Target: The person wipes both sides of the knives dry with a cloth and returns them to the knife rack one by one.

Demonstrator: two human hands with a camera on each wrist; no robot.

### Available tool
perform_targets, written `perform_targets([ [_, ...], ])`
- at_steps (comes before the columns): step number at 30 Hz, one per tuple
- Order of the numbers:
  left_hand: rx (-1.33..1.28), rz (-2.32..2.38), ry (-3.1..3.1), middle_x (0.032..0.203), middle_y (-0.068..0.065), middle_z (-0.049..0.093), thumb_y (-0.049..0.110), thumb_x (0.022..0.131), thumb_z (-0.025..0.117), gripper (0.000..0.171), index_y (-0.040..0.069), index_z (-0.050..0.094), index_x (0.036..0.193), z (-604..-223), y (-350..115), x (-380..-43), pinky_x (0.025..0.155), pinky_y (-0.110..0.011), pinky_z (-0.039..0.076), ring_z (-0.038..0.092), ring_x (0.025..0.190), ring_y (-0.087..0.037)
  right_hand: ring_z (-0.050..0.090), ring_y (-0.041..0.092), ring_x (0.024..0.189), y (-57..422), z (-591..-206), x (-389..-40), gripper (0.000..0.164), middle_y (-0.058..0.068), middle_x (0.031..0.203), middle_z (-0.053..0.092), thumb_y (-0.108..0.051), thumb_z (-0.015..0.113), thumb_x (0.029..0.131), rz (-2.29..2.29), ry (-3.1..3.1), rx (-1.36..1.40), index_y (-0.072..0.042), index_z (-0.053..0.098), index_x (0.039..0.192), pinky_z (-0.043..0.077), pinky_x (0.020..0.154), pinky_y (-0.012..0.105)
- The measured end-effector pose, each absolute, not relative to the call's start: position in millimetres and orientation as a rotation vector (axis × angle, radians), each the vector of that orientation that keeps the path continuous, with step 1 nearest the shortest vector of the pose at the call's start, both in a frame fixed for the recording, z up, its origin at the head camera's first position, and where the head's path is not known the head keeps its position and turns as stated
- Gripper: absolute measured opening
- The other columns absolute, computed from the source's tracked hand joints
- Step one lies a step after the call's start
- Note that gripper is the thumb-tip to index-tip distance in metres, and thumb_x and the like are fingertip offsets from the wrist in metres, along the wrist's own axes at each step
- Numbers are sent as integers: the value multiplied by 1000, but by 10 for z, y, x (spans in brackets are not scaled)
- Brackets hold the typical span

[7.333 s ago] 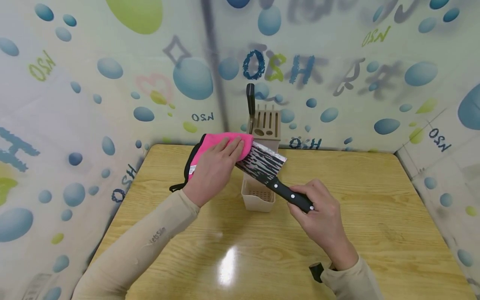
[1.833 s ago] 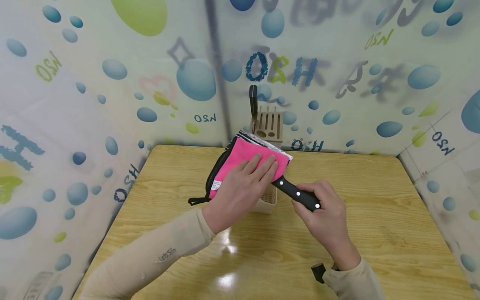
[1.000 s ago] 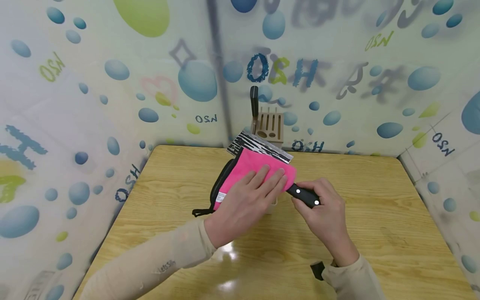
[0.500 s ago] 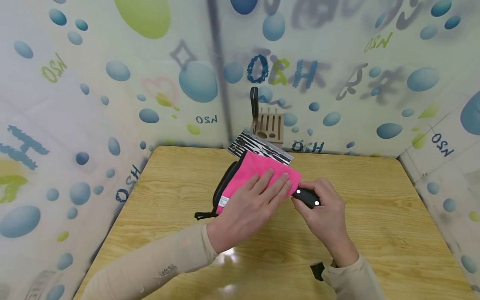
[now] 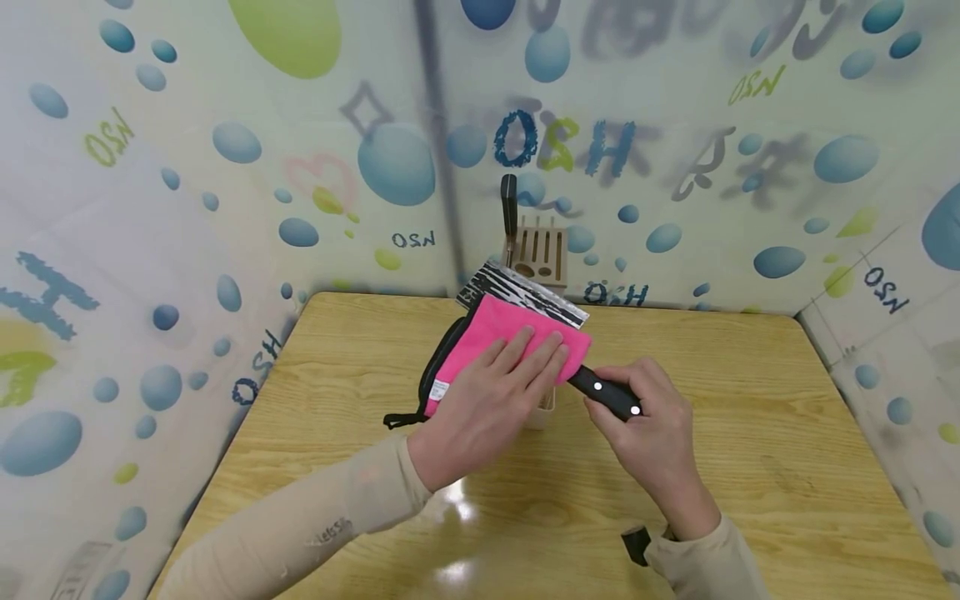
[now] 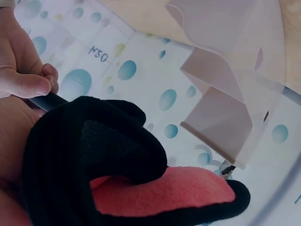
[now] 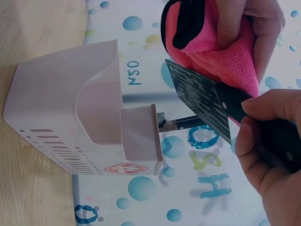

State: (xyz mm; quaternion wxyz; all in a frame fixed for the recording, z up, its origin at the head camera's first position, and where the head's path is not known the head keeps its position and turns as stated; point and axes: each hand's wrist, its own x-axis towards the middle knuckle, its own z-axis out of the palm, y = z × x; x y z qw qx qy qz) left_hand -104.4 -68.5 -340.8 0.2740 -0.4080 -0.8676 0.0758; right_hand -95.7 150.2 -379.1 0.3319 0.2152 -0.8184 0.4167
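My right hand (image 5: 648,433) grips the black riveted handle (image 5: 615,397) of a cleaver, whose black-and-silver patterned blade (image 7: 200,96) is held up over the table. A pink cleaning cloth (image 5: 480,333) with black edging, a white label and a hanging loop covers part of the blade. My left hand (image 5: 487,400) lies over the cloth with its fingers stretched along it. From the right wrist view, its thumb bears on the cloth from the other side, so the cloth is pinched against the cleaver. The blade's top edge sticks out beyond the cloth.
Behind the cleaver stands a beige knife holder (image 7: 56,94) with slots in its top (image 5: 547,250) and an open front basket. Another black-handled knife (image 5: 509,204) stands in it. The wooden table (image 5: 750,417) meets patterned walls at the back and sides.
From far along the blade, my left hand and the cloth came right to the handle, uncovering the blade's top edge. Over the last half second they slid slightly back up-left. The right hand keeps its grip.
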Motion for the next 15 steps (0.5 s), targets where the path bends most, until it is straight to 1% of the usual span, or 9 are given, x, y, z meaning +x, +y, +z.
perform_targets([
  [6, -1094, 230, -2365, 153, -14, 54, 9, 99, 63, 54, 2, 52, 151, -3404, -696, -1079, 108, -42, 52, 56, 136, -34, 58, 14, 72, 1508, -3785, -945, 31, 9, 83, 64, 10, 86, 68, 1094, -2141, 558, 2, 76, 96, 47, 68, 12],
  [15, -1058, 272, -2386, 154, -15, 53, 12, 99, 65, 54, 1, 52, 150, -3413, -757, -1167, 109, -43, 52, 57, 135, -36, 57, 12, 74, 1529, -3772, -921, 32, 7, 85, 64, 10, 86, 70, 1108, -2153, 553, 0, 76, 99, 47, 67, 11],
])
